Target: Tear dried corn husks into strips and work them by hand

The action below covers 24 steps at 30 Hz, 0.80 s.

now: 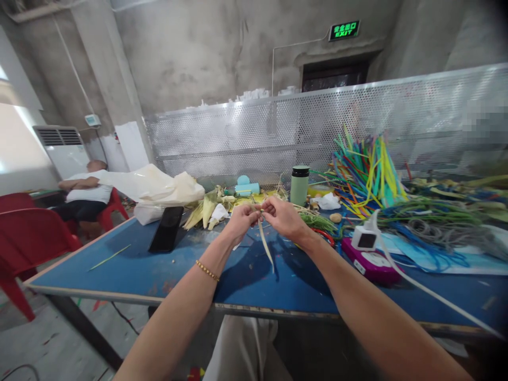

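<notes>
A: Any writing being picked up?
B: "EXIT" is being shown in green on the lit exit sign (344, 30), under the Chinese characters 安全出口. Print on the magenta power block (372, 264) is being lost to blur.
A: Grip?
B: A pale plant strip (265, 247) is being pinched near its top by the left hand (245, 219) and the right hand (283, 216), fingertips brought close together. Exact finger contact can't be told. The strip's tail is being left hanging above the middle of the blue tabletop (130, 275).
A: Around the left?
B: A gold beaded bracelet (207, 271) is being worn on the left wrist. A black smartphone (165, 229) is lying near a whitish plastic bag (169, 186); dried husks (208, 209) are being seen beside it.
A: In the way?
B: Space beyond the hands is being crowded by husks and a green lidded tumbler (299, 186). The right side is being taken up by the power block, a white charger (364, 239) on top and a white cable (420, 290) trailing nearward; coloured strips (381, 174) are being heaped behind. Everything is being backed by a perforated metal panel (238, 132).
A: Others?
B: Far left, a person (89, 190) is being seen seated, arms folded.
</notes>
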Tool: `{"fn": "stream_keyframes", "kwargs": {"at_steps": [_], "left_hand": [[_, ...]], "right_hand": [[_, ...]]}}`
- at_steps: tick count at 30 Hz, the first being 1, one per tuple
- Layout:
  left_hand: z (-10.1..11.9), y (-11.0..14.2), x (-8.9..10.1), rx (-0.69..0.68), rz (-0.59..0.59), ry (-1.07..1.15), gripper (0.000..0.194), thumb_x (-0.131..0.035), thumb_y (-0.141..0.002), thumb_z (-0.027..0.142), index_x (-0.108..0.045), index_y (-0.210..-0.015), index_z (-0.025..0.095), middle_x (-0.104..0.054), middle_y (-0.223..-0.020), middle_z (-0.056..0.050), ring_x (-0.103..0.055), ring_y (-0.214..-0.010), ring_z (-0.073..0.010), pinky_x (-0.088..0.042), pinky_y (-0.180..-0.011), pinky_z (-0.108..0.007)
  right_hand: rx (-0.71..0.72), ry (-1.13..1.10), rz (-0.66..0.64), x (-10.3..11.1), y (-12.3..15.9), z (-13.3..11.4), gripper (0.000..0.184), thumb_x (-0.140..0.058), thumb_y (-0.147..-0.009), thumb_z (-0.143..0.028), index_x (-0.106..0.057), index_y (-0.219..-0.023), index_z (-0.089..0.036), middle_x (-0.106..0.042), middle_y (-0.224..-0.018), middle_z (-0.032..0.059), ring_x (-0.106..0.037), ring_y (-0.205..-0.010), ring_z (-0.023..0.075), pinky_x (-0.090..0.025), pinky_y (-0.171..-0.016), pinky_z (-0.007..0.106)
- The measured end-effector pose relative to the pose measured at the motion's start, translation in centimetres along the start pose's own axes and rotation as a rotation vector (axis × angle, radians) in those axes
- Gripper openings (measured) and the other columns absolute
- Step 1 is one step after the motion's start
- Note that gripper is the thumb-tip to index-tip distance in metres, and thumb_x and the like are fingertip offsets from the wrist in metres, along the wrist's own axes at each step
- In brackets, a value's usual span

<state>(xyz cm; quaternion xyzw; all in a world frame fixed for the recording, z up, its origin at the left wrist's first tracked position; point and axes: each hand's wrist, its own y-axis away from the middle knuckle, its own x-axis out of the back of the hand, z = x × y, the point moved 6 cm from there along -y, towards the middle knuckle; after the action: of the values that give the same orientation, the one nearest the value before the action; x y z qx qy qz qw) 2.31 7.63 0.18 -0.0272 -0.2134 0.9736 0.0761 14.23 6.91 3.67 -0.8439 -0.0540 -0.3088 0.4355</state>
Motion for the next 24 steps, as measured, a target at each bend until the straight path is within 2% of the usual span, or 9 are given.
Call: {"fn": "stream_keyframes", "kwargs": {"at_steps": [4, 11, 16, 20, 24], "left_hand": [[-0.1, 0.0, -0.1, 0.000, -0.011, 0.002, 0.005, -0.059, -0.070, 0.014, -0.060, -0.065, 0.012, -0.051, -0.057, 0.001, -0.037, -0.050, -0.0065, -0.026, -0.051, -0.024], [-0.1, 0.0, -0.1, 0.018, -0.002, 0.010, 0.011, -0.053, -0.066, 0.008, -0.057, -0.058, 0.013, -0.051, -0.055, 0.001, -0.037, -0.048, -0.0063, -0.025, -0.050, -0.024], [0.2, 0.1, -0.2, 0.042, -0.097, 0.077, 0.009, -0.058, -0.073, 0.018, -0.064, -0.073, 0.012, -0.058, -0.063, -0.003, -0.047, -0.054, -0.0091, -0.031, -0.054, -0.024], [0.0, 0.1, 0.1, 0.060, -0.145, 0.058, 0.012, -0.063, -0.072, 0.021, -0.064, -0.065, 0.010, -0.061, -0.063, -0.006, -0.052, -0.057, -0.0113, -0.034, -0.056, -0.026], [-0.3, 0.1, 0.2, 0.078, -0.148, 0.073, 0.012, -0.066, -0.070, 0.021, -0.065, -0.067, 0.010, -0.062, -0.065, -0.006, -0.051, -0.057, -0.0106, -0.035, -0.058, -0.025]], "right_hand": [[-0.008, -0.007, -0.005, -0.1, 0.0, -0.1, 0.013, -0.057, -0.073, -0.008, -0.055, -0.081, -0.018, -0.064, -0.074, 0.0028, -0.061, -0.067, 0.0136, -0.049, -0.063, 0.025], [-0.010, 0.006, -0.009, 0.1, 0.0, -0.3, 0.013, -0.057, -0.071, -0.008, -0.055, -0.080, -0.018, -0.064, -0.073, 0.0024, -0.060, -0.066, 0.0134, -0.048, -0.063, 0.026], [0.004, 0.043, 0.006, 0.7, -0.1, -0.4, 0.012, -0.055, -0.073, -0.008, -0.060, -0.080, -0.016, -0.066, -0.075, 0.0043, -0.061, -0.068, 0.0145, -0.047, -0.064, 0.026], [0.041, 0.128, 0.034, 1.2, -0.2, -0.6, 0.011, -0.056, -0.075, -0.010, -0.064, -0.078, -0.016, -0.067, -0.079, 0.0053, -0.060, -0.069, 0.0142, -0.045, -0.065, 0.026], [0.063, 0.183, 0.023, 1.3, -0.1, -0.9, 0.012, -0.056, -0.076, -0.010, -0.068, -0.078, -0.015, -0.067, -0.080, 0.0056, -0.058, -0.071, 0.0140, -0.043, -0.067, 0.025]]}}
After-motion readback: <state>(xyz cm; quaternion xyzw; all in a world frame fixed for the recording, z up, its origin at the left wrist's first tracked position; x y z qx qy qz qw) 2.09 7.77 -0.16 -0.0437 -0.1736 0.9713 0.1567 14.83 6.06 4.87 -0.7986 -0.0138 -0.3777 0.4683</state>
